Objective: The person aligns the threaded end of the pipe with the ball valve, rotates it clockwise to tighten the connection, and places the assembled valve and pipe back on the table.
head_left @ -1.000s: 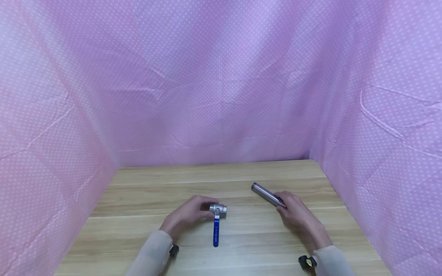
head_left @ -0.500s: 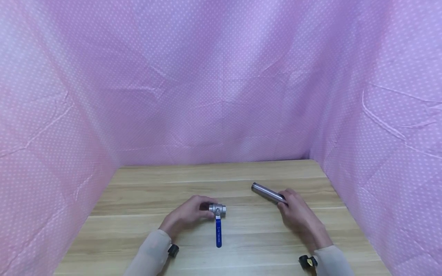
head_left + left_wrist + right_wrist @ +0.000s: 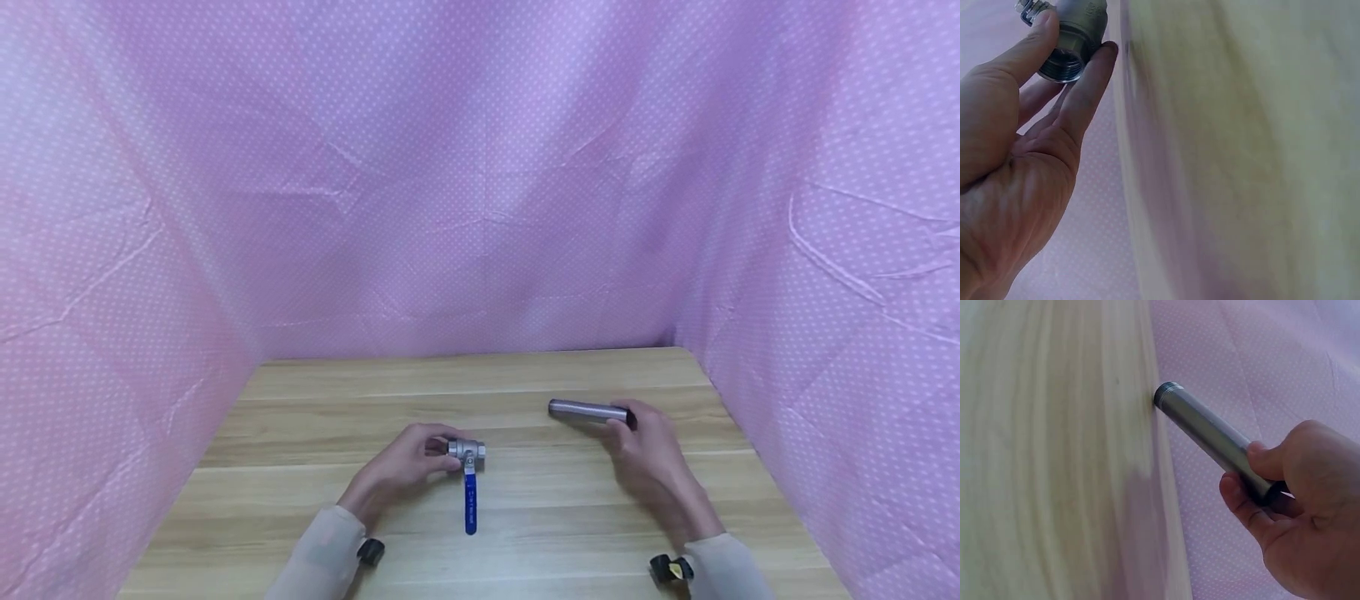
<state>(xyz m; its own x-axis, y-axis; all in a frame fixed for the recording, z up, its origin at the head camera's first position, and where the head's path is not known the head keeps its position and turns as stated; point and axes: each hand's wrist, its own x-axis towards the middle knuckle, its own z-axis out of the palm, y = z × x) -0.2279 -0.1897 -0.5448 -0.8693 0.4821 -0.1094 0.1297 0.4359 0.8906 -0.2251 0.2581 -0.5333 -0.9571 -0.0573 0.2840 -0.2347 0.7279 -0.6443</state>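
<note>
A silvery ball valve [image 3: 468, 451] with a blue lever handle [image 3: 471, 503] is held over the table by my left hand [image 3: 405, 458], thumb on one side and fingers on the other. In the left wrist view the threaded opening of the ball valve [image 3: 1079, 37] faces back toward the palm of the left hand [image 3: 1029, 137]. My right hand [image 3: 651, 442] pinches the near end of a metal pipe [image 3: 588, 411]. Threads show at the far end of the pipe [image 3: 1210, 434] in the right wrist view, pointing away from the right hand [image 3: 1310, 500].
Under both hands lies a wood-grain table [image 3: 360, 400]. Pink dotted cloth [image 3: 480, 208] hangs behind it and along both sides. Each wrist wears a black device, such as the left one [image 3: 371, 552].
The pipe has swung from a slant to nearly level as my right hand turned. My left hand has shifted slightly left with the ball valve, still gripping it.
</note>
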